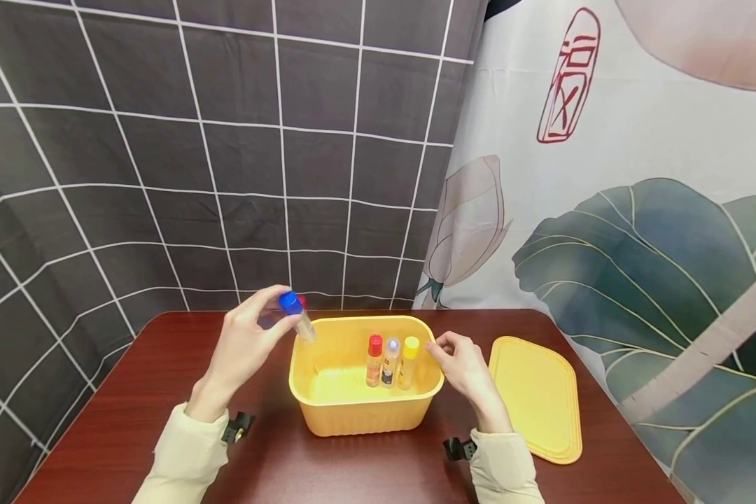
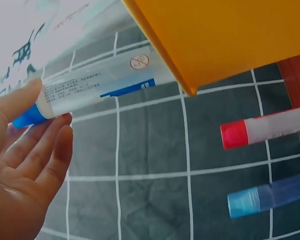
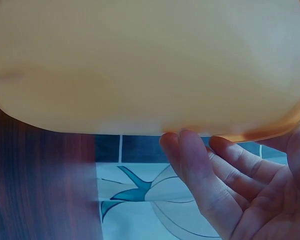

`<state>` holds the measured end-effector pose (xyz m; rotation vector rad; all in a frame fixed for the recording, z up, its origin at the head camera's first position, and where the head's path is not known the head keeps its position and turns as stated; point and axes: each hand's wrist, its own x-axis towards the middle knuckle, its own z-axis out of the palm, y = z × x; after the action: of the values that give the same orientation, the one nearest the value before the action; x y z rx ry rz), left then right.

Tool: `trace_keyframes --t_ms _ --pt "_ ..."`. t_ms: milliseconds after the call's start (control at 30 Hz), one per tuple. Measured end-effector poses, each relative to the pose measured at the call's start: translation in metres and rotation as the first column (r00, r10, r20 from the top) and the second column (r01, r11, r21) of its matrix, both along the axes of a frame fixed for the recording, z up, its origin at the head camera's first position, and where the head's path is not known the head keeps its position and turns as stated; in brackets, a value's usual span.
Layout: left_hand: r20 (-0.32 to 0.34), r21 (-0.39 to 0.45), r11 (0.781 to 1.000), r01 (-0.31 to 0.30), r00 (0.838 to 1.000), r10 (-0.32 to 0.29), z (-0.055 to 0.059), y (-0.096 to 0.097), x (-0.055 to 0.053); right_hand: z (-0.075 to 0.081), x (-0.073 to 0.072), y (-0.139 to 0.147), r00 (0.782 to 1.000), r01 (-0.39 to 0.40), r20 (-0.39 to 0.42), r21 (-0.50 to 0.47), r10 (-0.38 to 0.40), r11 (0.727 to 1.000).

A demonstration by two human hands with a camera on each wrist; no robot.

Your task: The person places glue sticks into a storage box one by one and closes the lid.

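Note:
My left hand (image 1: 246,339) pinches the blue cap of a clear tube (image 1: 305,327) between thumb and fingers, tilted over the left rim of a yellow plastic box (image 1: 359,416). Printed text and a round warning mark show on this clear tube (image 2: 100,82) in the left wrist view, where the box rim covers its far end. Three capped tubes stand inside the box toward the right: a red-capped tube (image 1: 374,360), a pale-capped tube (image 1: 390,362) and a yellow-capped tube (image 1: 408,362). My right hand (image 1: 465,369) grips the box's right rim, thumb and fingertips at its edge.
Beyond the box's left side stand a red-capped tube (image 2: 234,136) and a blue-capped tube (image 2: 244,202), largely hidden in the head view. A yellow lid (image 1: 535,399) lies flat on the dark red table (image 1: 277,469) at right. A grid-patterned curtain (image 1: 227,161) hangs behind.

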<state>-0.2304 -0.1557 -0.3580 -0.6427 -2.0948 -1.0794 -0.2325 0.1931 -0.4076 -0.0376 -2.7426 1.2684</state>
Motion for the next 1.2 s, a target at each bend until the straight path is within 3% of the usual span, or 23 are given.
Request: trace_keyframes --t_ms 167,300,533,667,800,1000,1200 --pt "0.045 -0.095 0.992 0.077 0.996 -0.073 0.010 0.013 -0.010 0.000 0.000 0.000 1.000 0.001 0.002 -0.002 -0.001 1.000" --pt "0.132 -0.158 0.977 0.145 0.983 -0.124 0.017 0.023 -0.017 0.001 0.000 0.000 1.000 -0.001 0.002 -0.004 0.001 1.000" --pt "0.271 -0.296 0.919 0.260 0.945 -0.180 0.022 0.041 -0.036 0.001 0.000 0.001 1.000 -0.002 0.000 0.004 0.002 1.000" --pt "0.342 -0.391 0.867 0.309 0.923 -0.175 0.022 0.048 -0.046 0.001 -0.001 0.000 1.000 -0.005 0.009 -0.004 0.005 1.000" --pt "0.387 -0.477 0.799 0.365 0.904 -0.183 0.019 0.055 -0.053 0.000 -0.001 -0.001 1.000 -0.002 0.000 -0.002 0.002 1.000" --pt "0.420 -0.608 0.692 0.391 0.897 -0.138 0.014 0.063 -0.062 0.000 -0.001 -0.001 1.000 -0.004 0.005 -0.003 0.004 1.000" --pt "0.459 -0.670 0.615 0.416 0.883 -0.097 0.009 0.072 -0.068 0.001 -0.001 0.000 1.000 -0.001 0.000 0.004 0.001 1.000"
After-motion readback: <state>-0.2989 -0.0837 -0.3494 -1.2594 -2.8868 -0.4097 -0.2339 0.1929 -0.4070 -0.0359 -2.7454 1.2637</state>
